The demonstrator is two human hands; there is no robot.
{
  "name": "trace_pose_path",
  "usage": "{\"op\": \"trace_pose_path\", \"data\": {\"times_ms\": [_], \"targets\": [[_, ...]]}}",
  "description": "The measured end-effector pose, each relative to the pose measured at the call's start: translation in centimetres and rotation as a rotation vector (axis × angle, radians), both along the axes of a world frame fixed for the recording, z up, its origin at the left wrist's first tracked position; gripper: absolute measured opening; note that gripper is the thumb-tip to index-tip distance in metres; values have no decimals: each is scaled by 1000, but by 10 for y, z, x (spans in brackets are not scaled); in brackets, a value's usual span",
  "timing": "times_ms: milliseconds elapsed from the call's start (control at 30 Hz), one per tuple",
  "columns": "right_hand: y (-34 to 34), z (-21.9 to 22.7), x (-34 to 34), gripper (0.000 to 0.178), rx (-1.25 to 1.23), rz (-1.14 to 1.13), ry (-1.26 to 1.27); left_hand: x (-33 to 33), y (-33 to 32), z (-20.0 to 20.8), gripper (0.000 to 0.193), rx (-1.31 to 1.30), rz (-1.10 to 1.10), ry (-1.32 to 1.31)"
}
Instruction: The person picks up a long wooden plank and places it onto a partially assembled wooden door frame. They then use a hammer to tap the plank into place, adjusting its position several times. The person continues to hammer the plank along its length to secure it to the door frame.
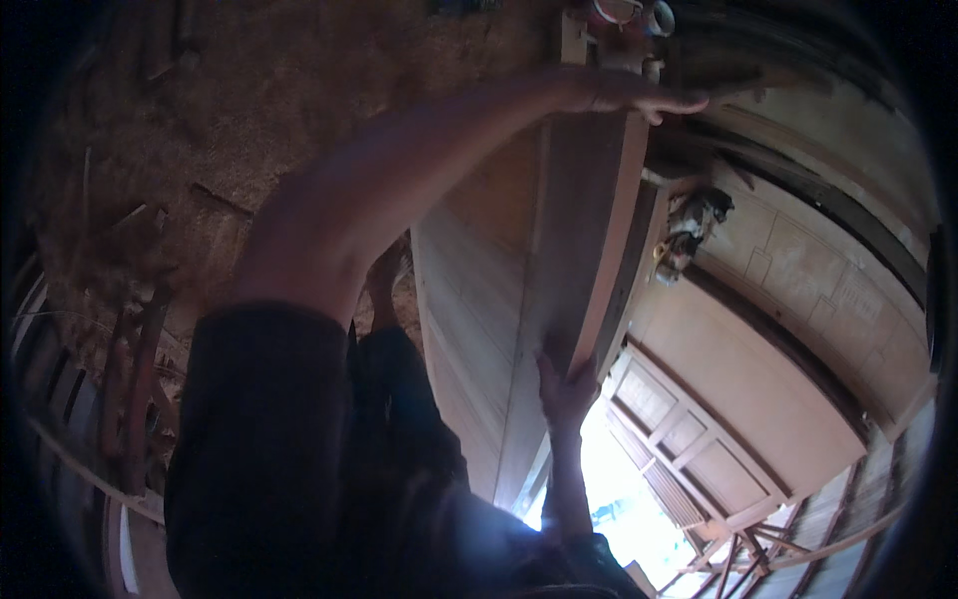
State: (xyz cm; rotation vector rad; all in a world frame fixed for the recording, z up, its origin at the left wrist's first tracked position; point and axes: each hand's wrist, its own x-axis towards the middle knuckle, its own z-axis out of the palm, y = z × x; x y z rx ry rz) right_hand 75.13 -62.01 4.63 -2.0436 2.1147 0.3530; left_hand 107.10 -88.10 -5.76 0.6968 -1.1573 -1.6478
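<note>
Two hands I log on one long wooden plank [579,230]: left hand [629,95] fingers flat together at far end; right hand [564,389] fingers spread against near end.

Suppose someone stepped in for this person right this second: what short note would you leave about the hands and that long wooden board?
Left hand: stretched out, fingers flat on the far end of the long board, not gripping.
Right hand: open palm pressed against the board's near end.
Board: lies lengthwise away from the person, on top of a wider wooden panel. A machine part sits just past its far end; panelled doors are to the right.
Done: board is steadied at both ends.
Left: cannot tell from this view; keep both ends supported.
</note>
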Motion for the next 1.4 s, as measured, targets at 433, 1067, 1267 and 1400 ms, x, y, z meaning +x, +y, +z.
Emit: {"op": "trace_pose_path", "data": {"times_ms": [433,1067,1267,1400], "targets": [[-5,10,15,74,31,-71,-166,8,45,-40,98,208,326,-45],[-68,3,75,65,72,-5,-497,-7,77,-63,98,374,365,13],[-71,5,80,61,118,-20,-416,-20,62,-82,107,476,422,7],[-76,-2,67,60,102,49,-381,-37,47,-113,107,406,504,41]]}}
